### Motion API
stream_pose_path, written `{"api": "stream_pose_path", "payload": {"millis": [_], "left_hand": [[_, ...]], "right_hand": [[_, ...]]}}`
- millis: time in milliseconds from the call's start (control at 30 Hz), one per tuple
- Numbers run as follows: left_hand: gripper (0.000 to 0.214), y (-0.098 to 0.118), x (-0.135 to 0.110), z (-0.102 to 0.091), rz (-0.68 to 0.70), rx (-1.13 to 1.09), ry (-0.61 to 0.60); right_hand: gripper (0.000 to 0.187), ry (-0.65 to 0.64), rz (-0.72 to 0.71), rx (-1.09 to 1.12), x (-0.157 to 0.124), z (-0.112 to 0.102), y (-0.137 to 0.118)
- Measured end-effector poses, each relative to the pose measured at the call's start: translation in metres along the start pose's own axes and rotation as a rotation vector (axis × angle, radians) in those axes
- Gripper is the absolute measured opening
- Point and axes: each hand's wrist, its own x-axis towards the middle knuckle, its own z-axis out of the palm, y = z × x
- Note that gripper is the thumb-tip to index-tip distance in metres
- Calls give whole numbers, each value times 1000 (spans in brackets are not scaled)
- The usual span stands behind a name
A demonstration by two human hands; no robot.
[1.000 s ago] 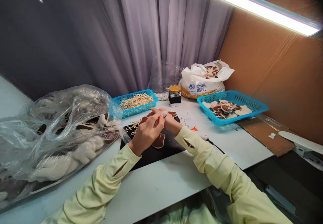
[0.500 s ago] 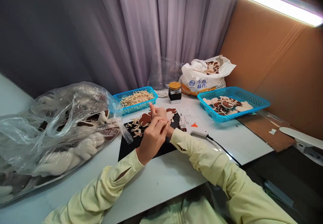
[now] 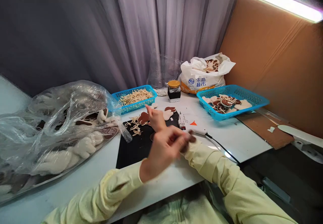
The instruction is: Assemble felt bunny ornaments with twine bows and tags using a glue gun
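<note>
Two hands [image 3: 159, 148], rounded fabric pieces [image 3: 143, 118], looped cords [image 3: 136, 128]

hands [image 3: 160, 153] [image 3: 156, 119]: 2 | blue baskets [image 3: 140, 106] [image 3: 252, 100]: 2 | lidded jar [image 3: 174, 92]: 1 | glue gun [image 3: 200, 129]: 1 | black mat [image 3: 133, 151]: 1 | white shopping bag [image 3: 188, 73]: 1 | large clear bag [image 3: 65, 126]: 1 | strip lamp [image 3: 275, 0]: 1 | brown pieces [image 3: 143, 118] on the mat: at least 2 | string bows [image 3: 136, 129] there: several, overlapping | pieces in the right-hand basket [image 3: 225, 101]: too heaped to count

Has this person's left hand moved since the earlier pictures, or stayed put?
Yes. Judged against the black mat, the left hand has moved rightward and toward the person; it is blurred now, partly in front of the right sleeve.
</note>
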Motion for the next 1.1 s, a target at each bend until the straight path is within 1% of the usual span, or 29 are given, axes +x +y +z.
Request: {"api": "stream_pose_path", "payload": {"millis": [33,67,100,133,167,233,300,333,367,400,433,467,500,533,567,600,667,733,833,967,1000,1033,1100], "left_hand": [[16,7,-4,3,60,-14,-67],[14,13,-8,4,75,-39,-97],[14,19,-10,2,37,-60,-104],[14,23,-11,-3,-32,-84,-92],[15,26,-11,-11,-103,-112,-64],[17,30,-11,-29,-204,-137,6],[19,32,-14,-45,-255,-122,79],[19,33,-16,-51,-277,-106,102],[20,33,-19,-54,-297,-91,115],[20,33,-22,-56,-314,-81,115],[21,32,-24,-56,-325,-77,110],[21,31,-27,-56,-329,-79,105],[21,30,-28,-55,-326,-84,100],[20,28,-29,-54,-318,-86,100],[20,26,-30,-53,-306,-85,99],[19,24,-31,-53,-291,-81,98],[22,21,-32,-54,-264,-69,88],[29,18,-35,-56,-255,-67,70],[35,16,-40,-58,-245,-78,26],[19,14,-44,-58,-228,-100,-84],[18,13,-45,-58,-231,-97,-98],[19,12,-45,-57,-234,-87,-93],[19,7,-46,-55,-227,-25,-36]], "right_hand": [[45,-5,8,12,0,1,-2],[53,-6,16,23,0,0,-5],[57,-3,21,32,0,-3,-8],[57,3,24,40,0,-10,-12],[56,13,27,49,-1,-21,-17],[56,33,30,76,-6,-49,-27],[64,42,30,130,-17,-82,-36],[68,23,32,161,-24,-97,-40],[68,-21,52,205,-33,-110,-43],[64,-140,128,307,-44,-121,-46],[61,-231,190,374,-55,-129,-48],[55,-312,210,420,-66,-133,-50],[45,-358,194,447,-77,-134,-52],[35,-368,165,451,-87,-132,-53],[30,-354,125,447,-95,-129,-54],[30,-323,92,443,-102,-125,-54],[29,-263,71,452,-111,-116,-52],[25,-245,90,488,-114,-109,-49],[22,-245,124,534,-116,-106,-43],[19,-231,129,512,-116,-107,-37],[19,-239,121,498,-116,-108,-36],[20,-253,111,489,-117,-108,-35],[24,-293,90,489,-118,-108,-35]]}}
